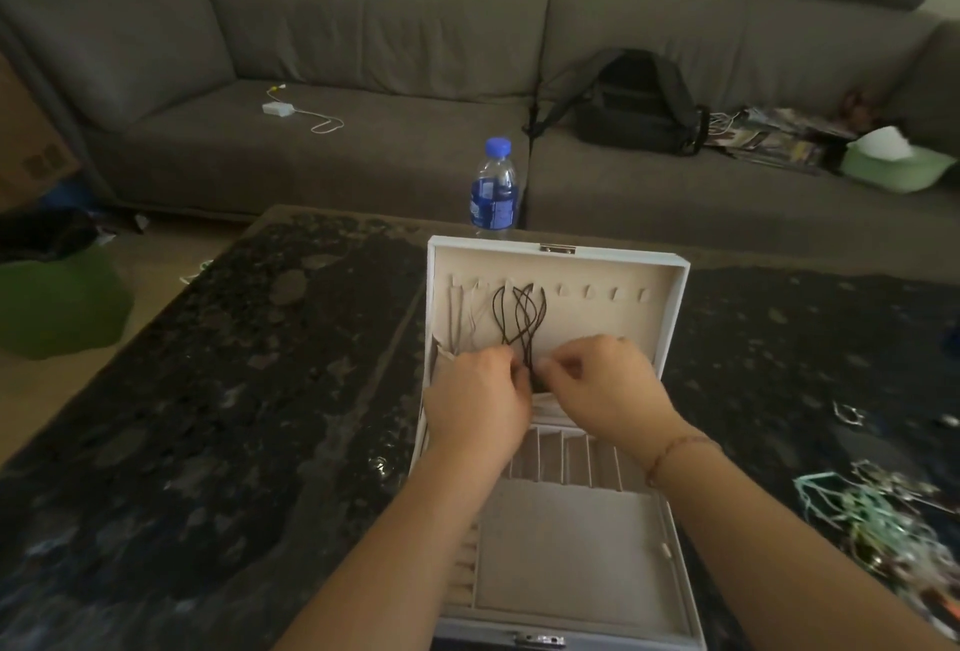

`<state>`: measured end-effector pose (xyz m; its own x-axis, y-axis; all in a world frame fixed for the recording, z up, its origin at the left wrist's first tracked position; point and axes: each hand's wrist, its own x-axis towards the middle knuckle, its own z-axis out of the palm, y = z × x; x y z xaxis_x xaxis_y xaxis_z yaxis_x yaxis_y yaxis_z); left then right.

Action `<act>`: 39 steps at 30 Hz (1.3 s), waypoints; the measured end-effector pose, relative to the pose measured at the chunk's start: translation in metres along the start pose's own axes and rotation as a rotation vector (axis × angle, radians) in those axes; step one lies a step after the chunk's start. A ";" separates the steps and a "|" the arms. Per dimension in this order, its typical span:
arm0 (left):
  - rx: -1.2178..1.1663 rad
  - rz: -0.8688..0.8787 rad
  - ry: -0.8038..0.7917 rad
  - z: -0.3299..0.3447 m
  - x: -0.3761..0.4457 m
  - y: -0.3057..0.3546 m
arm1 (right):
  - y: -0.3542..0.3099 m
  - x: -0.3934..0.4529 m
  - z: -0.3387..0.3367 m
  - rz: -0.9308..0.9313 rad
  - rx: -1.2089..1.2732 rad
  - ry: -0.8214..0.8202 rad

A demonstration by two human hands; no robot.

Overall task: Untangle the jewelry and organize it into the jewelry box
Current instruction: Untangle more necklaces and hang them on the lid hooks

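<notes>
A white jewelry box [670, 307] stands open on the dark stone table, its lid upright. Dark brown cord necklaces [522, 320] hang from hooks inside the lid, beside pale chains [462, 317]. My left hand [480, 403] and my right hand [602, 385] meet at the lid's lower pocket, both with curled fingers pinching the cords' lower ends. A tangled pile of teal and mixed jewelry [878, 520] lies on the table to the right.
A blue-capped water bottle [494, 190] stands just behind the box. A small silver piece [847, 414] lies at the right. Beyond the table [208, 390] is a grey sofa [363, 78] with a black backpack [634, 104]. A green object [57, 307] sits on the floor at left.
</notes>
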<state>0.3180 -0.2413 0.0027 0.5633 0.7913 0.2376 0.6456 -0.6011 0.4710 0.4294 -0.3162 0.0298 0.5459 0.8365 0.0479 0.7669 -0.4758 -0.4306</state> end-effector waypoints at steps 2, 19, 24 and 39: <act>0.051 -0.010 -0.031 0.003 0.002 0.004 | 0.005 -0.005 -0.005 -0.063 0.007 0.026; -0.139 0.180 0.010 -0.006 -0.017 -0.017 | 0.016 -0.012 0.018 -0.375 -0.379 0.138; -0.180 0.299 0.196 0.003 -0.006 -0.019 | 0.030 -0.020 0.021 -0.234 0.003 0.327; -0.200 0.524 0.134 0.003 -0.044 0.048 | 0.124 -0.234 -0.037 -0.210 0.281 0.492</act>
<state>0.3259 -0.3050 0.0128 0.7029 0.4090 0.5819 0.1810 -0.8941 0.4097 0.4097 -0.5812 -0.0016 0.5354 0.6494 0.5400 0.7935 -0.1678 -0.5850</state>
